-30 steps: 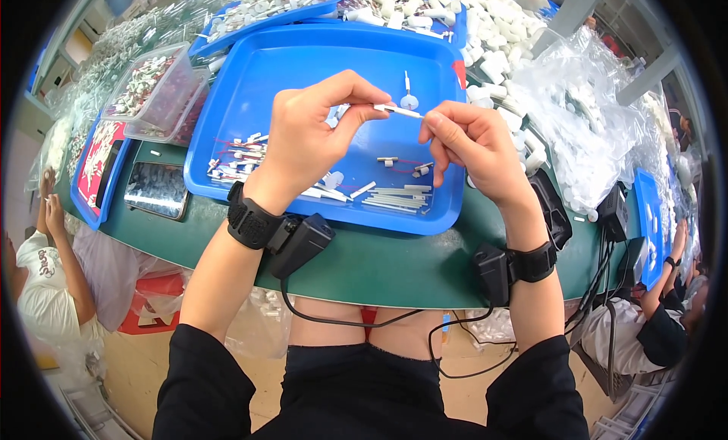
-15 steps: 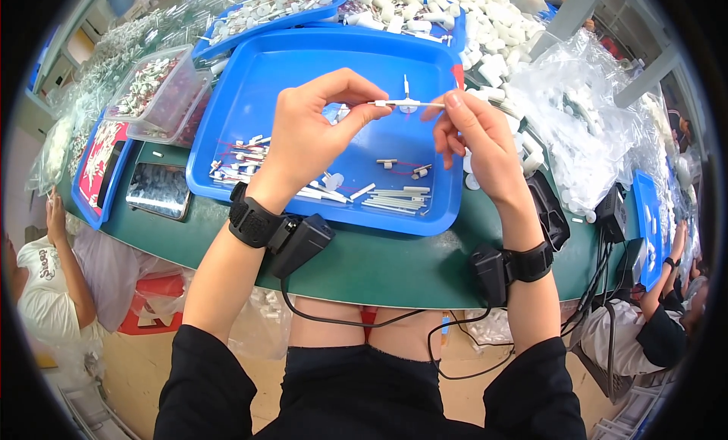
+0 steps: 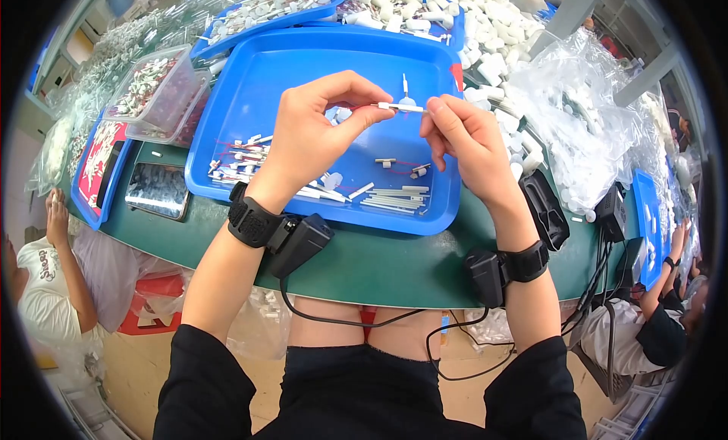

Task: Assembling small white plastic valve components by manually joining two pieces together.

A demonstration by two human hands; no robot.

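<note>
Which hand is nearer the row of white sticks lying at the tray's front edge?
Right. The right hand is raised just above and right of the white sticks; the left hand is farther off to their left. Both pinch a small white piece.

Both hands shifted right w/ thin white stick [image 3: 400, 106], held level.

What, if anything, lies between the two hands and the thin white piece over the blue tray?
Nothing visible does. The left hand and right hand both already pinch the thin white piece at its ends, held in the air above the blue tray, with only open space between the fingers.
</note>
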